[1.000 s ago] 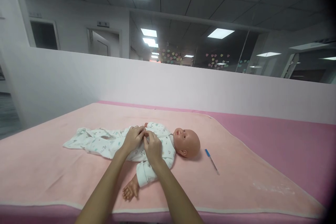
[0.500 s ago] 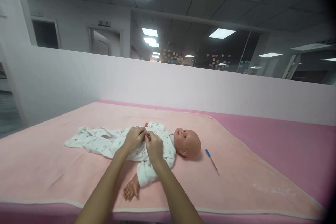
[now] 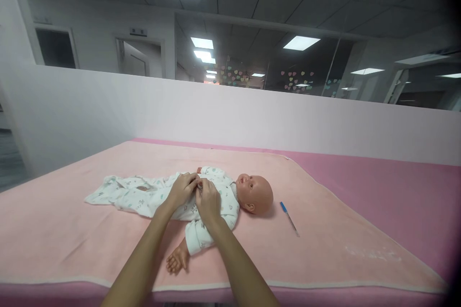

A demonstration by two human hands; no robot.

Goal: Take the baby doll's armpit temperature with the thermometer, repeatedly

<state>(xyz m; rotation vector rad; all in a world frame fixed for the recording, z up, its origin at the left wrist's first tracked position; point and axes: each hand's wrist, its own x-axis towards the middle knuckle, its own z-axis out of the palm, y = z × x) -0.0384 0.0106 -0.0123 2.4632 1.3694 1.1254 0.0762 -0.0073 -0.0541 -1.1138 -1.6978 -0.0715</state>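
Observation:
A baby doll (image 3: 255,194) lies on its back, its head to the right. It wears a white patterned romper (image 3: 137,195) with long sleeves and legs. My left hand (image 3: 183,189) rests on the doll's belly, fingers bent and closed on the romper's front. Right beside it, my right hand (image 3: 208,200) pinches the cloth at the chest, its fingertips meeting those of the left. What exactly lies between the fingertips is hidden. One doll hand (image 3: 177,257) sticks out of the near sleeve, below my wrists.
A pen with a blue cap (image 3: 289,218) lies right of the doll's head. Beneath everything spreads a peach blanket (image 3: 324,259) over a pink mat (image 3: 396,187). A low white wall (image 3: 230,115) runs along the back, with glass panels above it.
The whole view has shifted slightly, so the doll and pen appear a little further left. My right fingers have moved slightly at the romper's front; both hands stay together there.

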